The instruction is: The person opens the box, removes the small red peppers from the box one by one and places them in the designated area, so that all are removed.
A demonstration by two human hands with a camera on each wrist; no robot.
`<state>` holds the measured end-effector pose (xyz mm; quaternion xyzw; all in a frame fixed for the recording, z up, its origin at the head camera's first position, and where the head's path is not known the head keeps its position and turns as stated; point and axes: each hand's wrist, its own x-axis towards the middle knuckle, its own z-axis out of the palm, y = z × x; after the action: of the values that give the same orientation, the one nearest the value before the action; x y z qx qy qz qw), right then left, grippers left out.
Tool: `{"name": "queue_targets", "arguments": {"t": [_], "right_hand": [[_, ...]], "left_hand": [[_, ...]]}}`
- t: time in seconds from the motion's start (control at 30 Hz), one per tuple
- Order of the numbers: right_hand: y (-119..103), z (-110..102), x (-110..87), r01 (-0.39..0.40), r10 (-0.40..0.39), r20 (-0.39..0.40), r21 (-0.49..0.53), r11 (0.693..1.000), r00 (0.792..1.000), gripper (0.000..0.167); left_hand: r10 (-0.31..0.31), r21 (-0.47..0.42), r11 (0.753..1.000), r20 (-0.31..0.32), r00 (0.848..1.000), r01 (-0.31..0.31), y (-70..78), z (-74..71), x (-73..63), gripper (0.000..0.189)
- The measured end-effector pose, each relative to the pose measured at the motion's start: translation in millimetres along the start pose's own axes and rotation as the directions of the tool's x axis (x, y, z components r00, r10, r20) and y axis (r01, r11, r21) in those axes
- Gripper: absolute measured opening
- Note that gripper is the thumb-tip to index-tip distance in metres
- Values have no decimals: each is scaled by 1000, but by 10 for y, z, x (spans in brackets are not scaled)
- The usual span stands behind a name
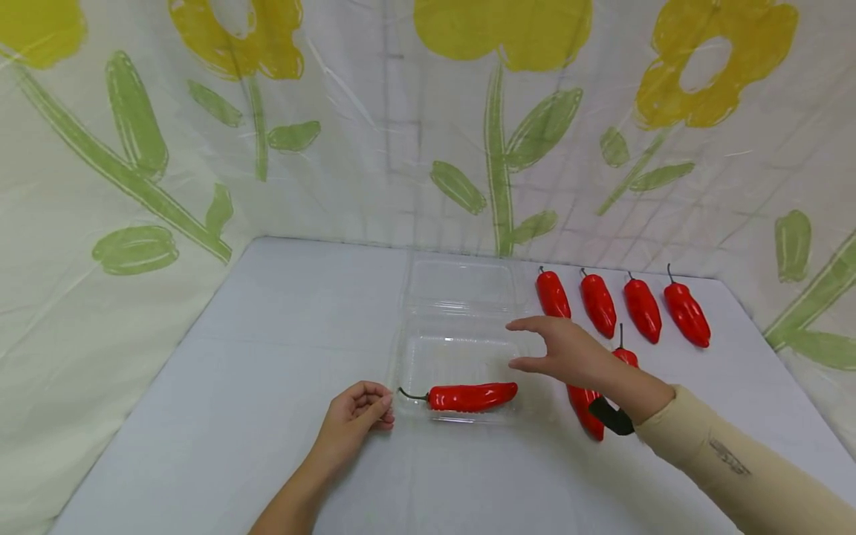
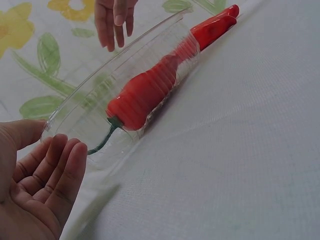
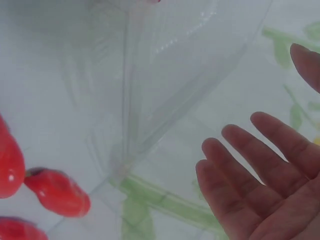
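Note:
A clear plastic container [image 1: 428, 357] lies on the table, its hinged lid [image 1: 461, 279] folded back behind it. One glossy red pepper [image 1: 471, 397] lies crosswise along its near side, green stem toward the left. My left hand [image 1: 361, 412] is at the container's left edge; in the left wrist view the thumb and curled fingers [image 2: 65, 170] hold its rim beside the stem. Over the container's right side is my right hand [image 1: 568, 349], empty, fingers stretched out and thumb spread apart. In the right wrist view its fingers [image 3: 250, 175] are straight and spread.
Several red peppers [image 1: 643, 310] stand in a row at the back right, stems pointing away. Closer in, another two peppers [image 1: 625, 357] [image 1: 585, 416] are partly covered by the right forearm. A flower-printed curtain [image 1: 348, 148] hangs behind the white table [image 1: 267, 334].

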<state>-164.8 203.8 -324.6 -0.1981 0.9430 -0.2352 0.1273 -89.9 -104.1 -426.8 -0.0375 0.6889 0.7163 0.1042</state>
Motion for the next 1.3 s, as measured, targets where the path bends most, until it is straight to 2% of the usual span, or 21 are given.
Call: {"name": "queue_targets", "arguments": {"t": [0.5,0.67,0.93,1.3], "right_hand": [[-194,130,220,42,-42,122,4,999,992,56],[-296,155,274,34,-32,169,-9,999,985,56],[-404,244,359,9,-5,249,-15,1000,969,56],[-523,376,464,11,22,351,-93,996,936,55]], "left_hand": [[7,-11,1000,12,1000,-7,-7,-18,-6,26],[8,-9,1000,10,1000,-8,-9,-19,-3,27],[14,0,1000,14,1000,-14,-9,-14,4,27],[27,2,1000,20,999,-27,-6,-14,1,26]]}}
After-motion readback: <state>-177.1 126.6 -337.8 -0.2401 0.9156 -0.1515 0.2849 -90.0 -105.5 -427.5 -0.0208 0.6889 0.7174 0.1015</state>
